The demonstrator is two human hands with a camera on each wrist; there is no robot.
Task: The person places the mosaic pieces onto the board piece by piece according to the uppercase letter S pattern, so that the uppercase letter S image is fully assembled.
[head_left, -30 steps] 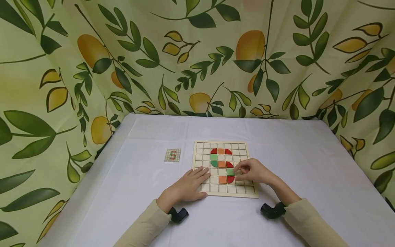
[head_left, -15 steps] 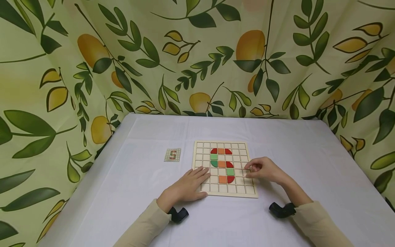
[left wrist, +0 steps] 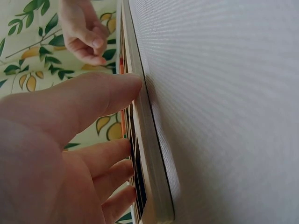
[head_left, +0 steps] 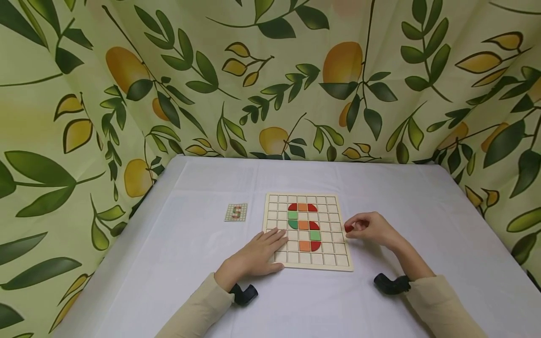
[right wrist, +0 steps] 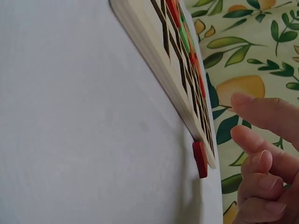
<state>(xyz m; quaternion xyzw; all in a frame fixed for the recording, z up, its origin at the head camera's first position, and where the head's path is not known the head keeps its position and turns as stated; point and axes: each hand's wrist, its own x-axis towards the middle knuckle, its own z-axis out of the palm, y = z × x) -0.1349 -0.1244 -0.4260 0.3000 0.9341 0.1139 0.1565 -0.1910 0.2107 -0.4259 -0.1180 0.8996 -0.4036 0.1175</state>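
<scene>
My left hand (head_left: 258, 255) rests on the lower left of a wooden grid board (head_left: 336, 258), fingers stretched over the squares and thumb at the front edge. Flat tiles on the board form an S-like shape: red quarter rounds (head_left: 315, 245), orange squares (head_left: 305, 245), light green squares (head_left: 314, 235) and a dark green quarter round (head_left: 293, 224). Beyond the board's right edge hovers my right hand (head_left: 373, 230), thumb and index finger apart. A loose red tile (right wrist: 200, 159) lies on the cloth beside the board in the right wrist view, not touched by the fingers.
Left of the board lies a small card (head_left: 236, 212) printed with a coloured S on a grid. White cloth (head_left: 203, 188) covers the table. Behind and at both sides hangs a curtain (head_left: 287, 94) patterned with leaves and fruit.
My right hand has moved right, from over the S shape to beyond the board's right edge. A red tile now shows at its fingertips in the head view. My left hand stays put.
</scene>
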